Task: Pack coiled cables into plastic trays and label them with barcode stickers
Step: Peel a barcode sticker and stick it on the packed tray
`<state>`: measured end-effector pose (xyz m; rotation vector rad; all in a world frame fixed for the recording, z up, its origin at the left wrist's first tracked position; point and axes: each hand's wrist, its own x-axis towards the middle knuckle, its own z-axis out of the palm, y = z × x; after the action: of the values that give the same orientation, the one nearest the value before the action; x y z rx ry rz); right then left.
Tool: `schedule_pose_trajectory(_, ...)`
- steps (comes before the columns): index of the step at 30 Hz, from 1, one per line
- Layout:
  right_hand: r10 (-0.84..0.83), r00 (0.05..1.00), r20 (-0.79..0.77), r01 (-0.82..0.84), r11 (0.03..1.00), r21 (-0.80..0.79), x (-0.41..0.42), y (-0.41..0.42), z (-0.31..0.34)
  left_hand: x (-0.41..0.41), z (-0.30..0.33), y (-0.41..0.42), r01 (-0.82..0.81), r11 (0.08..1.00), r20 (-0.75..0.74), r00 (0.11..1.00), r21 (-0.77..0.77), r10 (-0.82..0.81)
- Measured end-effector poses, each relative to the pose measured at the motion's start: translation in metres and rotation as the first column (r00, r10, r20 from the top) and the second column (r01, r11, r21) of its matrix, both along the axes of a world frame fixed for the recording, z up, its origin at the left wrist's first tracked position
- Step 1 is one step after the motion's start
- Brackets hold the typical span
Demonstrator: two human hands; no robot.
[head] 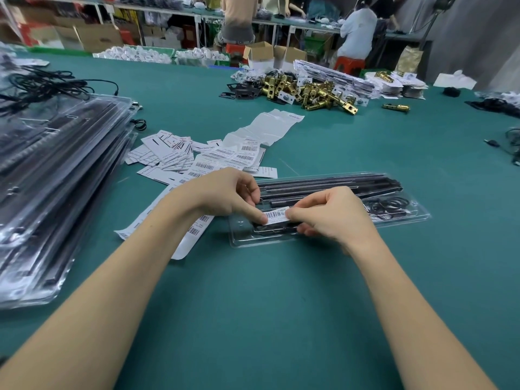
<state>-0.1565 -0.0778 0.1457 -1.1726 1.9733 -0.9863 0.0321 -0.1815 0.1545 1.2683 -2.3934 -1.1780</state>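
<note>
Packing workshop, green worktable [281, 305], stacked trays [56, 178], cartons [98, 38], seated workers [357, 32]

A clear plastic tray [323, 212] lies flat on the green worktop [281, 305], its long side running left to right. Inside it long black bars [323, 184] lie side by side along the far edge, and a coiled black cable [387, 206] sits in the right part. A white barcode sticker [277, 215] lies on the tray's left part. A tall stack of filled trays [56, 178] stands well to the left.
</note>
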Motion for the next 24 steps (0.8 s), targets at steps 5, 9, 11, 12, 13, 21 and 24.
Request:
schedule_pose_trajectory(5,0.019,0.999,-0.041,-0.018,1.000,0.022,0.001,-0.001,0.004,-0.001,0.001,0.000,0.003,1.000,0.007,1.000,-0.001,-0.003)
schedule_pose_trajectory(9,0.013,0.999,-0.039,-0.012,1.000,0.019,0.003,-0.002,0.005,-0.001,0.002,0.002,-0.001,1.000,0.009,1.000,-0.003,0.001)
schedule_pose_trajectory(11,0.019,0.999,-0.047,-0.017,0.999,0.038,0.002,-0.001,0.008,-0.001,0.003,0.002,-0.002,1.000,0.014,1.000,-0.001,0.002)
schedule_pose_trajectory(12,0.019,0.999,-0.036,-0.018,0.999,0.042,0.000,0.000,0.009,-0.001,0.003,0.003,-0.001,1.000,0.013,1.000,0.000,0.001)
schedule_pose_trajectory(13,0.011,1.000,-0.014,-0.011,1.000,0.029,-0.001,0.001,0.011,-0.001,0.003,0.003,-0.002,1.000,0.012,1.000,-0.001,0.002)
schedule_pose_trajectory(21,0.358,0.541,-0.761,-0.500,0.864,0.051,0.045,0.037,-0.017,-0.001,0.000,0.000,0.030,0.999,-0.021,0.999,0.013,-0.030)
schedule_pose_trajectory(24,0.491,0.509,-0.707,-0.551,0.817,0.171,0.039,0.040,-0.026,0.000,-0.001,-0.002,0.032,0.999,0.003,0.999,-0.007,-0.032)
